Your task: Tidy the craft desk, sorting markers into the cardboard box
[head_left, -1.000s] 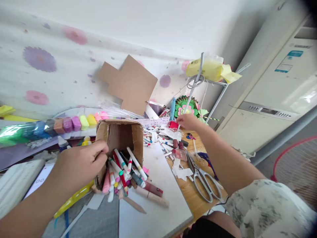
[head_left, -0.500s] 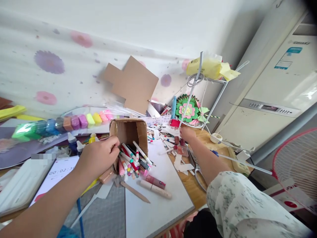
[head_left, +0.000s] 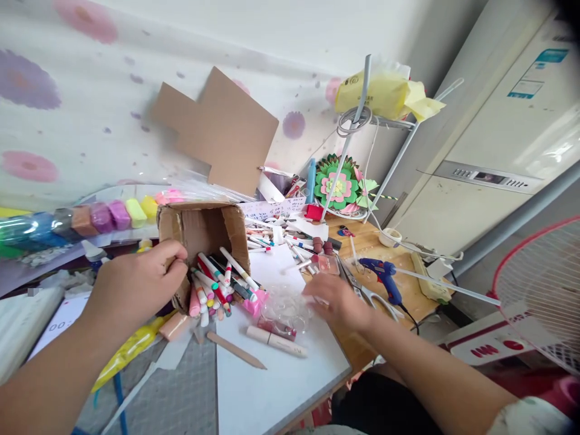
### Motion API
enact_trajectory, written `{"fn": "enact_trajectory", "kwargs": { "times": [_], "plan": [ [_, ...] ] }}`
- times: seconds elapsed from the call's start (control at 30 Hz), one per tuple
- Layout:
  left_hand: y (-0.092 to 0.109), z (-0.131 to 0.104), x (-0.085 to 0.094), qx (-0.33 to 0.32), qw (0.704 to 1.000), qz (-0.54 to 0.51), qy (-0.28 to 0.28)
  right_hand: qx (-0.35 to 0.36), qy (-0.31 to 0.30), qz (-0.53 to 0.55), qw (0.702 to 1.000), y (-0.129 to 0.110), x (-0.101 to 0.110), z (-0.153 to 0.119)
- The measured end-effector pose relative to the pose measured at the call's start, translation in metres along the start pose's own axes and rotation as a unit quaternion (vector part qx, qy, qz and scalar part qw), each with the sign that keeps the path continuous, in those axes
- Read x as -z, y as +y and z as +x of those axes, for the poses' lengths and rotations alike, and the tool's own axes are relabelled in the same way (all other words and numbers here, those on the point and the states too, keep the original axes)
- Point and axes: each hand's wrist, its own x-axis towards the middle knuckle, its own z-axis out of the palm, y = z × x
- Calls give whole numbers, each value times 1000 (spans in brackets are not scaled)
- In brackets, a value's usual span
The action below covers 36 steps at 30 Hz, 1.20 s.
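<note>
My left hand (head_left: 140,281) is closed on the left edge of an open cardboard box (head_left: 208,232), which lies tipped on its side with its mouth towards me. Markers and pencils (head_left: 222,284) stick out of the box. My right hand (head_left: 338,302), slightly blurred, has its fingers pinched at the edge of a crumpled clear plastic piece (head_left: 286,311). Beneath that plastic a dark red tube (head_left: 276,329) shows in part. A beige tube (head_left: 276,342) and a brown pencil-shaped strip (head_left: 238,350) rest on the white board (head_left: 290,386).
Scissors (head_left: 357,281) and a blue glue gun (head_left: 383,278) lie to the right. Loose pens and paper scraps (head_left: 294,241) are heaped behind the board. A brown cardboard cut-out (head_left: 226,130) leans on the wall. A metal rack (head_left: 347,151) stands near paper flowers (head_left: 336,186).
My right hand has come back from the heap towards me, bringing the clear plastic piece over the board. My left hand still holds the box. The view has shifted.
</note>
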Motion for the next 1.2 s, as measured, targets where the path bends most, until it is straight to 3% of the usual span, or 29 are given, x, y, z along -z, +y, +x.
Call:
{"fn": "enact_trajectory", "kwargs": {
  "times": [0.07,0.13,0.2,0.33,0.5,0.67,0.87,1.07,1.13,1.2],
  "plan": [
    [1,1,-2,-3,1000,5,-6,-159,-10,-32,987,35,8,8],
    [4,0,-3,-15,1000,7,-14,-264,-62,-58,961,66,15,13],
    [7,-1,-5,-26,999,7,-19,-297,-92,-54,949,83,18,14],
    [11,-3,-8,-39,999,21,-23,-289,-119,-11,950,80,19,9],
    [10,-1,-13,-42,998,33,-36,-375,-37,-64,924,91,27,17],
    [11,-2,-16,-68,997,29,-37,-355,-69,-92,928,110,14,37],
    [11,-2,-20,-80,996,38,-27,-379,-99,-108,914,106,-4,46],
    [6,-1,-25,-94,995,38,-13,-355,-73,-86,928,86,19,41],
    [6,0,-25,-97,995,35,-16,-316,-106,-41,942,75,30,38],
    [6,0,-24,-92,995,32,-23,-254,-180,23,950,65,42,35]
  ]
}}
